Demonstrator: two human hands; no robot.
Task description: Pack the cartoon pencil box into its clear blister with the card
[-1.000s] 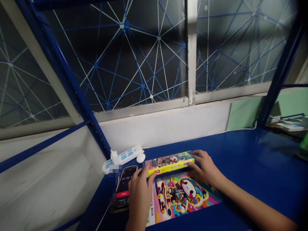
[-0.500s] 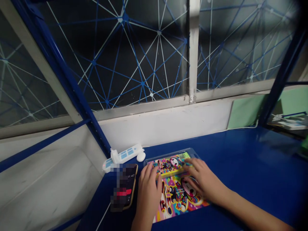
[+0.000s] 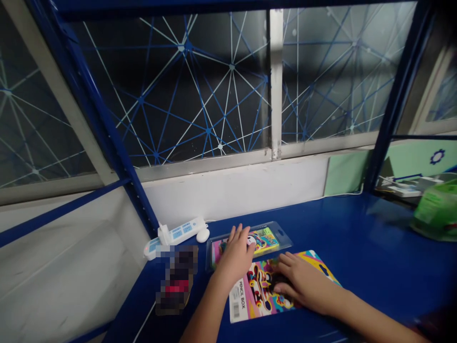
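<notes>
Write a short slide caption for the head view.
Left hand on a boxed pencil case, right hand on its printed card.

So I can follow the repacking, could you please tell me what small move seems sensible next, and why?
Probably slide the colourful printed card insert from under the right hand toward the clear plastic blister tray, since the left hand presses the pencil box inside the tray and the insert lies flat just in front.

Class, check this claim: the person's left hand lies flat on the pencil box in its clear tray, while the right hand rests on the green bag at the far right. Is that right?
Not quite. In the head view the right hand rests on the colourful printed card marked PENCIL BOX, not on the green bag, which sits untouched. The left hand does lie on the pencil box.
</notes>
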